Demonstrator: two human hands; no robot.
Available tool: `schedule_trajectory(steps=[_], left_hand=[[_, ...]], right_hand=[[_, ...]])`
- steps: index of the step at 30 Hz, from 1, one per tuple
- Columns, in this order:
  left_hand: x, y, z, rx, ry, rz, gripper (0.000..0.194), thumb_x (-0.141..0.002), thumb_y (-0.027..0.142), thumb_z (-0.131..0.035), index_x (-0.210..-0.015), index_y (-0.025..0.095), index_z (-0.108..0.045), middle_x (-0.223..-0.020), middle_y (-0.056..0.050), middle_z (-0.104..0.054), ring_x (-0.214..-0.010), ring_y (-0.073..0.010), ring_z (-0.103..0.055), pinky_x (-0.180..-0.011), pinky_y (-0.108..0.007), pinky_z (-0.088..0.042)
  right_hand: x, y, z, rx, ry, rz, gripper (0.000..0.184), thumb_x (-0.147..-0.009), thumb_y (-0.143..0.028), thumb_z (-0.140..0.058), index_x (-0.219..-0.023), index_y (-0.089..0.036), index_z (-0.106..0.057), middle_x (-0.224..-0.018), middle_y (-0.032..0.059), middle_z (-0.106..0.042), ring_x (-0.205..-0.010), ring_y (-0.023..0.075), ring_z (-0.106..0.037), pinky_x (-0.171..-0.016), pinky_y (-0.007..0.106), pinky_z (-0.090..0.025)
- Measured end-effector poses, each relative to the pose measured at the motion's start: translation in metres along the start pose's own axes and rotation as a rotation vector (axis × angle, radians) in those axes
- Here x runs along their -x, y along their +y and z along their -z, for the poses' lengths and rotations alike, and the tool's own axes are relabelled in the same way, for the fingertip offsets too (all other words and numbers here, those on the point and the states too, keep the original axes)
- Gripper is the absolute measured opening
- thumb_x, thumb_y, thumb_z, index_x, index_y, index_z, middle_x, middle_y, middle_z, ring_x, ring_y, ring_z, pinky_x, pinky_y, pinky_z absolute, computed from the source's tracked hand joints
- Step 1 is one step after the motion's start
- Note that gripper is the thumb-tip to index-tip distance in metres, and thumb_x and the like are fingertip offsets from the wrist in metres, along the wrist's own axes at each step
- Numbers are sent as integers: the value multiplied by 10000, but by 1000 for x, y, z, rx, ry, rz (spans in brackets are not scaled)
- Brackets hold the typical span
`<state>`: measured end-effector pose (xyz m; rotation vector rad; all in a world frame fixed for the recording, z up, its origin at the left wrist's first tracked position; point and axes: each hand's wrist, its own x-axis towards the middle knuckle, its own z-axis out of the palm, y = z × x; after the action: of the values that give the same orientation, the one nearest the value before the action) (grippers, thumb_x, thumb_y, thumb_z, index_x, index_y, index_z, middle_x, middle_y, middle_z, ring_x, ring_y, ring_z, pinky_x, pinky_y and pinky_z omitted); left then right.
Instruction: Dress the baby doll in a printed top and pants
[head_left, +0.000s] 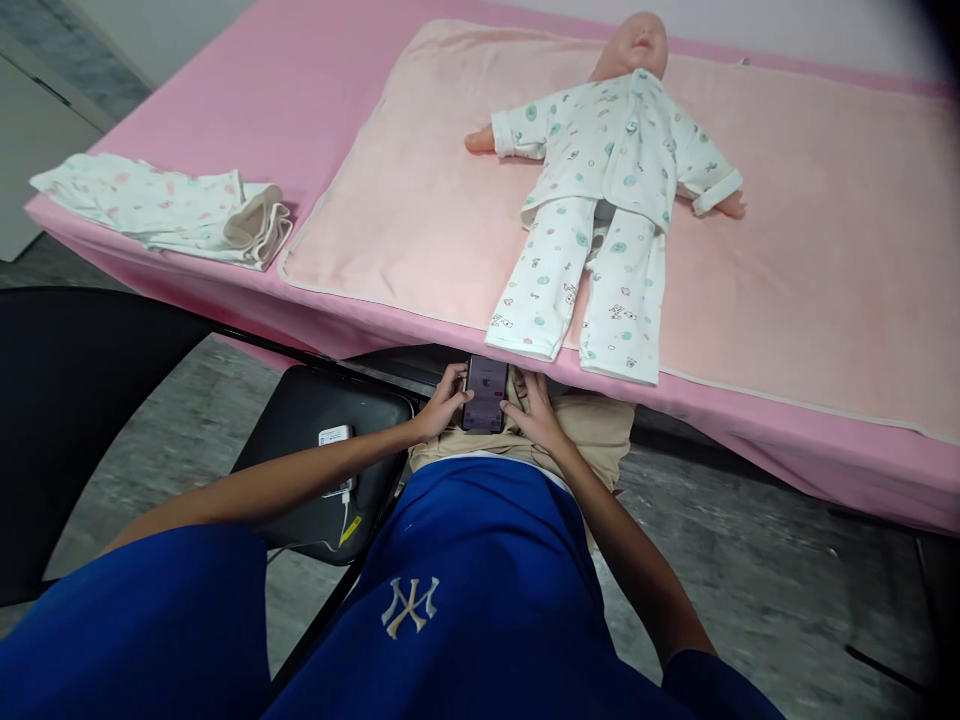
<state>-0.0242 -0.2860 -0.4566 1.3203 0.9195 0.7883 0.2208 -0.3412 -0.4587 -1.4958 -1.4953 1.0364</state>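
Observation:
A dark smartphone [486,396] with a dim lit screen is held upright over my lap, just under the table's edge. My left hand [444,403] grips its left side, thumb on the lower edge of the screen. On its right side my right hand [534,408] holds it too, the thumb reaching onto the glass. Beyond, a baby doll [630,150] lies on its back in white printed pyjamas, arms spread. The trouser legs [621,300] stretch to the table's near edge, and no feet show.
Beneath the doll a peach mat [420,200] covers part of the pink-clothed table [300,60]. Folded white printed clothes [172,210] lie at the left corner. Left of me, a white charger-like block [335,436] with a cable rests on a black chair [300,410].

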Motion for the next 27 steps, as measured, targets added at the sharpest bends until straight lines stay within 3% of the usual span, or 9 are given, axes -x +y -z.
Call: schedule_trajectory(steps=[6,10,13,18,23,27], left_hand=[[-1,-3,0,18,21,1,549,-934,499,-738,-1367,228,-535,-1382,-115,-682,-1282,-288,-637,-1166,-450,-480],[-2,-5,-1,36,36,6,520,-938,500,-731,-1355,245,-553,-1332,-93,-700,-1239,-269,-645,-1139,-426,-486],[-2,-8,0,37,45,12,512,-942,519,-712,-1350,246,-565,-1304,-86,-699,-1203,-265,-641,-1135,-434,-474],[-2,-8,1,2,77,24,514,-928,535,-687,-1332,235,-586,-1246,-71,-695,-1147,-258,-619,-1112,-427,-466],[-2,-6,-1,-2,82,-3,488,-927,515,-691,-1314,232,-599,-1196,-70,-704,-1149,-264,-614,-1097,-423,-478],[-2,-6,-1,-5,81,10,486,-938,533,-682,-1311,233,-596,-1213,-66,-702,-1139,-258,-614,-1090,-418,-475]], right_hand=[[-2,1,0,-64,42,-22,740,-903,-433,-713,-1594,-212,-567,-1440,190,-587,-1290,332,-626,-1112,507,-580],[-14,-3,0,-94,104,-67,461,-919,-489,-699,-1281,-204,-726,-1148,145,-705,-1120,335,-687,-1090,530,-591],[-27,-10,-1,-124,137,-71,378,-951,-547,-666,-1118,-221,-759,-1103,130,-773,-1156,352,-718,-1147,535,-575],[-42,-20,-5,-169,219,-109,550,-936,-594,-661,-1314,-211,-771,-1374,133,-791,-1491,369,-618,-1329,546,-428],[-41,-23,-5,-175,246,-144,619,-871,-595,-723,-1329,-184,-789,-1379,160,-797,-1463,418,-653,-1320,607,-429],[-41,-25,-5,-181,271,-134,637,-879,-611,-714,-1359,-199,-781,-1434,143,-780,-1553,394,-586,-1352,584,-401]])
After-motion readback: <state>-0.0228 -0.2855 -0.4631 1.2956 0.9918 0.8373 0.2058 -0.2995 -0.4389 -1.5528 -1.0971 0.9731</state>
